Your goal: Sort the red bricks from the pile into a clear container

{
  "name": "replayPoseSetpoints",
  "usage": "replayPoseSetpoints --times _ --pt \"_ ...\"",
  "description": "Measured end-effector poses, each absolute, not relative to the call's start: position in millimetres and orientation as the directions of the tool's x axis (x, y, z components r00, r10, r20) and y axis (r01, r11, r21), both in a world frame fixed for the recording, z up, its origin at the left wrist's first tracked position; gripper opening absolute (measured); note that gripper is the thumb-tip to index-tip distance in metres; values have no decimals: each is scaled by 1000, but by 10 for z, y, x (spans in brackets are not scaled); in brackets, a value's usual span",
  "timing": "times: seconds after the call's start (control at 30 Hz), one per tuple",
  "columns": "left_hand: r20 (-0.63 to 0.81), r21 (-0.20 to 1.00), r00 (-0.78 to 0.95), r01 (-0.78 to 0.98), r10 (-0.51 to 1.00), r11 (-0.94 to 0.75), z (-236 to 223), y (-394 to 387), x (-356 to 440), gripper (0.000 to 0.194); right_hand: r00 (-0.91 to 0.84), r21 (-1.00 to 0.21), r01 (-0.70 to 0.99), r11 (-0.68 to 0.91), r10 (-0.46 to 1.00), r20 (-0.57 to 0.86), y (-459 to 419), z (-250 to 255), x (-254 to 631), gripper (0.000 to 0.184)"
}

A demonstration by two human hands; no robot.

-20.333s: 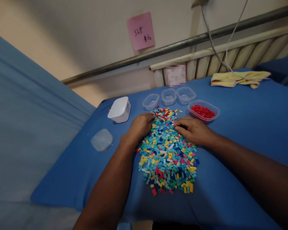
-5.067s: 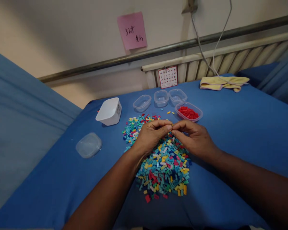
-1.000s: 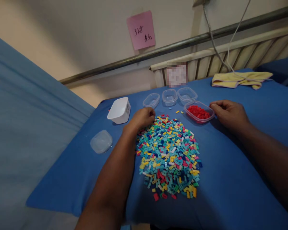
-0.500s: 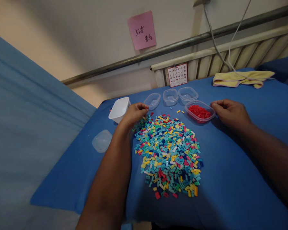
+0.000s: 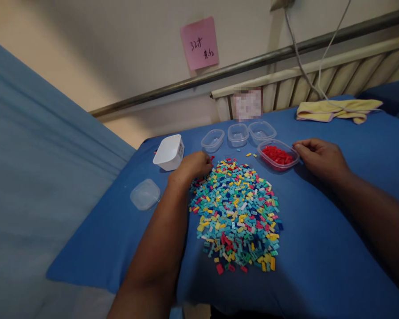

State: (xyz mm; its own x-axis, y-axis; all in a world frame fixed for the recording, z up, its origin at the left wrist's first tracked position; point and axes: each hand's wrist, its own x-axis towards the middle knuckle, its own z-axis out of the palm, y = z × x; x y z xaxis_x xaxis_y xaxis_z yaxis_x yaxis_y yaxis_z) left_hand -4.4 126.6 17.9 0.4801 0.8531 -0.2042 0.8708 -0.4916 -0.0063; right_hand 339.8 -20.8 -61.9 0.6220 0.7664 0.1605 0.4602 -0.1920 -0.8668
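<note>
A wide heap of small building bricks [image 5: 234, 206] in turquoise, yellow, pink, green, blue and white lies on the blue cloth. At its far left edge my left hand [image 5: 197, 166] is closed, fingers curled down to the bricks; whatever is in the fingertips is hidden. Beyond the heap to the right stands a clear plastic container [image 5: 281, 167] with red bricks [image 5: 276, 155] inside. My right hand [image 5: 322, 159] pinches this container's right rim between thumb and fingers.
Three clear containers, a left one [image 5: 213, 141], a middle one [image 5: 238, 135] and a right one [image 5: 262, 131], line the back. A white tub [image 5: 169, 153] and a clear lid [image 5: 145, 195] sit left. A yellow cloth [image 5: 335, 110] lies back right, under a cable.
My left hand has come down toward the near side and slightly right, onto the heap's edge. My right hand stays at the container's rim. The view has shifted slightly.
</note>
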Motion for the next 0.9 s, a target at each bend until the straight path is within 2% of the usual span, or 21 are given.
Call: replayPoseSetpoints --times 0.23,0.4,0.5,0.6,0.7,0.8,0.9 --pt "-185 -89 443 882 877 -464 173 1176 74 33 619 -866 462 -192 769 160 -213 -619 3395 35" --pt "-208 -87 478 860 853 -503 176 1116 143 24 621 -864 465 -193 767 163 -208 -637 3405 35" --pt "-194 -40 483 866 854 -499 147 1139 119 15 614 -862 472 -183 770 173 -212 -639 3410 33" --pt "-177 130 493 870 852 -476 124 1205 45 9 608 -860 476 -181 775 173 -216 -638 3416 33" --pt "-125 467 485 798 865 -380 135 1258 -36 10 611 -861 475 -185 773 170 -211 -649 3426 32" --pt "-153 783 447 599 881 -169 156 1261 -79 12 606 -864 472 -178 777 171 -203 -670 3436 32" --pt "-209 904 442 428 872 -1 155 1241 -76 14 597 -867 469 -166 783 173 -196 -687 3441 32"
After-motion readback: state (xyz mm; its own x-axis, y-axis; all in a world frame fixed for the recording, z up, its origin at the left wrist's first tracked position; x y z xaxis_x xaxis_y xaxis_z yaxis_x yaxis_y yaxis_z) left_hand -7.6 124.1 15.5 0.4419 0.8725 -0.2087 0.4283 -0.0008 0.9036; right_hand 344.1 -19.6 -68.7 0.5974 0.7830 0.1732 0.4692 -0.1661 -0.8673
